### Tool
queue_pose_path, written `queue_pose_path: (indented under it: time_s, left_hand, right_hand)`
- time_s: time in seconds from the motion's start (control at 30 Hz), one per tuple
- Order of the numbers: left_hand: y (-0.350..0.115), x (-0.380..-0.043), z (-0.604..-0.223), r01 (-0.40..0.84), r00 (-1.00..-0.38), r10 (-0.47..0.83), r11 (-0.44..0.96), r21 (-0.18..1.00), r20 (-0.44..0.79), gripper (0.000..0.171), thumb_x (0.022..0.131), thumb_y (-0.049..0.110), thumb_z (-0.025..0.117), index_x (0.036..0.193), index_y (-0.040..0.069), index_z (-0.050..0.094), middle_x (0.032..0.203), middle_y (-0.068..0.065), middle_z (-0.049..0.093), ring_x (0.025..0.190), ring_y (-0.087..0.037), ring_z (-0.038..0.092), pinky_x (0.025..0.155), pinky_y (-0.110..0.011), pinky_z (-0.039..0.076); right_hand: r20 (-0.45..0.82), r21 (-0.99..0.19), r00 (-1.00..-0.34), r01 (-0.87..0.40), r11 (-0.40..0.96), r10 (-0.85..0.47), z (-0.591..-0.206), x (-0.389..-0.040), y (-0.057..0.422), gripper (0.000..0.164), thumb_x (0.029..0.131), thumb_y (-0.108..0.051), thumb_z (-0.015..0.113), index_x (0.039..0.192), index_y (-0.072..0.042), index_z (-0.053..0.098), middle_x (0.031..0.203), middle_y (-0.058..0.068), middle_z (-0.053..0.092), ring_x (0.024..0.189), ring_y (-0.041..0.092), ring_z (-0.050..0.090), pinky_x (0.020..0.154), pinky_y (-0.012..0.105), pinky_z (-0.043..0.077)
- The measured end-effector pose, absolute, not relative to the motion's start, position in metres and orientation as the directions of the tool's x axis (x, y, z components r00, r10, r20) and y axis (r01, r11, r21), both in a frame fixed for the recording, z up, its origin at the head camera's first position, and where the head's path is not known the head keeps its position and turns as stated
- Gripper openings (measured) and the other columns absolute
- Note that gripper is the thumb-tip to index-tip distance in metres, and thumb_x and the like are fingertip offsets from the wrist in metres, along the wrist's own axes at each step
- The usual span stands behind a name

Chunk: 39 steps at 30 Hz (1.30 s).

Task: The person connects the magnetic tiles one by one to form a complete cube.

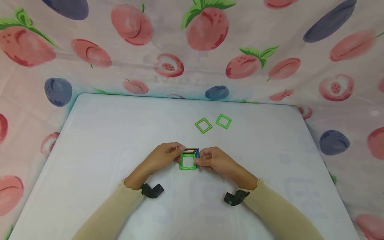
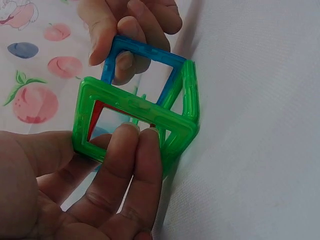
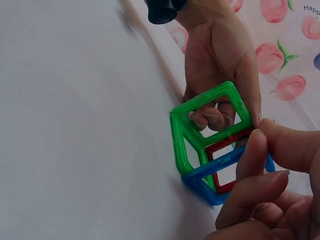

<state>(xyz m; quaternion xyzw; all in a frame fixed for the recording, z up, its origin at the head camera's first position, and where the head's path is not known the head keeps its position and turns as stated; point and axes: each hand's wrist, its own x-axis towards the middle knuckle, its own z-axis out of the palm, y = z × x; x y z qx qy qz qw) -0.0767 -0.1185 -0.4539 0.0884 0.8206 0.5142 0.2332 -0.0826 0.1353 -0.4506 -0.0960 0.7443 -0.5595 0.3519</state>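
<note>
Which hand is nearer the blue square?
Right: the right hand holds the blue square; the left hand is at the green square on the opposite side.

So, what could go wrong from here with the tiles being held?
The right hand pinches the blue square tile, so a slight tug could pull the joined shape apart. The left hand has fingertips across the opening of a green square tile; pressing harder might tilt that side. Two loose green square tiles lie beyond the hands, so a forward slip might knock them.
</note>
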Motion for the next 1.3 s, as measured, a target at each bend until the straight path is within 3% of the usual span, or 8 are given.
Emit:
queue_pose_path:
  time_s: [0.13, 0.23, 0.37, 0.5, 0.63, 0.93, 1.17, 1.3]
  left_hand:
    - [-0.12, -0.076, -0.454, -0.104, -0.872, 0.389, 0.449, 0.888, -0.299, 0.029, 0.107, 0.036, 0.054, 0.119, 0.019, 0.073, 0.082, -0.002, 0.072, 0.09, -0.016, 0.06, 0.089, -0.035, 0.041]
    - [-0.12, -0.076, -0.453, -0.112, -0.871, 0.387, 0.444, 0.889, -0.303, 0.03, 0.107, 0.037, 0.053, 0.123, 0.019, 0.07, 0.083, -0.001, 0.072, 0.091, -0.016, 0.061, 0.093, -0.038, 0.042]
    - [-0.121, -0.077, -0.453, -0.143, -0.873, 0.363, 0.448, 0.882, -0.326, 0.032, 0.106, 0.042, 0.053, 0.123, 0.018, 0.065, 0.084, -0.001, 0.074, 0.093, -0.016, 0.064, 0.097, -0.041, 0.042]
    - [-0.122, -0.078, -0.453, -0.157, -0.872, 0.346, 0.471, 0.868, -0.346, 0.031, 0.105, 0.042, 0.055, 0.117, 0.014, 0.064, 0.083, -0.001, 0.073, 0.092, -0.016, 0.063, 0.093, -0.04, 0.043]
    - [-0.122, -0.078, -0.454, -0.138, -0.87, 0.366, 0.461, 0.876, -0.329, 0.029, 0.105, 0.038, 0.056, 0.112, 0.011, 0.065, 0.082, -0.002, 0.074, 0.091, -0.016, 0.063, 0.091, -0.038, 0.043]
    - [-0.122, -0.078, -0.456, -0.113, -0.877, 0.386, 0.413, 0.904, -0.286, 0.028, 0.107, 0.034, 0.054, 0.102, 0.008, 0.065, 0.085, -0.001, 0.074, 0.09, -0.016, 0.063, 0.088, -0.034, 0.044]
    - [-0.122, -0.077, -0.456, -0.108, -0.877, 0.391, 0.409, 0.906, -0.281, 0.028, 0.106, 0.034, 0.055, 0.103, 0.008, 0.065, 0.082, -0.001, 0.074, 0.091, -0.016, 0.064, 0.088, -0.034, 0.043]
    - [-0.12, -0.077, -0.455, -0.116, -0.875, 0.391, 0.403, 0.908, -0.286, 0.028, 0.106, 0.034, 0.055, 0.107, 0.008, 0.066, 0.084, -0.001, 0.075, 0.091, -0.016, 0.065, 0.091, -0.037, 0.044]
  right_hand:
    - [-0.431, -0.879, -0.723, 0.201, 0.432, -0.54, -0.45, -0.088, 0.136, 0.029, 0.097, -0.027, 0.072, 0.087, -0.001, 0.065, 0.064, 0.002, 0.054, 0.057, 0.01, 0.039, 0.053, 0.023, 0.03]
    - [-0.414, -0.843, -0.766, 0.119, 0.525, -0.492, -0.448, -0.095, 0.138, 0.031, 0.097, -0.037, 0.071, 0.089, -0.007, 0.069, 0.066, 0.004, 0.058, 0.062, 0.012, 0.041, 0.058, 0.024, 0.032]
    - [-0.321, -0.815, -0.855, 0.03, 0.578, -0.407, -0.445, -0.104, 0.139, 0.03, 0.099, -0.043, 0.067, 0.108, -0.015, 0.071, 0.076, 0.007, 0.068, 0.069, 0.017, 0.05, 0.063, 0.027, 0.04]
    - [-0.259, -0.818, -0.868, -0.035, 0.575, -0.423, -0.448, -0.109, 0.135, 0.034, 0.098, -0.042, 0.068, 0.124, -0.02, 0.073, 0.094, 0.001, 0.076, 0.082, 0.017, 0.062, 0.074, 0.029, 0.049]
    - [-0.265, -0.813, -0.867, -0.035, 0.581, -0.422, -0.452, -0.108, 0.131, 0.03, 0.096, -0.041, 0.071, 0.115, -0.019, 0.079, 0.099, -0.005, 0.077, 0.087, 0.012, 0.064, 0.076, 0.029, 0.05]
    - [-0.274, -0.837, -0.873, 0.011, 0.546, -0.403, -0.456, -0.108, 0.13, 0.025, 0.097, -0.035, 0.07, 0.108, -0.015, 0.08, 0.074, 0.005, 0.063, 0.061, 0.016, 0.052, 0.058, 0.027, 0.044]
    - [-0.264, -0.813, -0.882, -0.015, 0.582, -0.391, -0.455, -0.105, 0.128, 0.028, 0.1, -0.036, 0.067, 0.112, -0.013, 0.078, 0.081, 0.003, 0.067, 0.068, 0.015, 0.056, 0.062, 0.028, 0.047]
    - [-0.254, -0.755, -0.901, -0.041, 0.654, -0.351, -0.449, -0.098, 0.131, 0.029, 0.098, -0.043, 0.067, 0.102, -0.016, 0.077, 0.08, -0.003, 0.07, 0.073, 0.014, 0.058, 0.066, 0.03, 0.046]
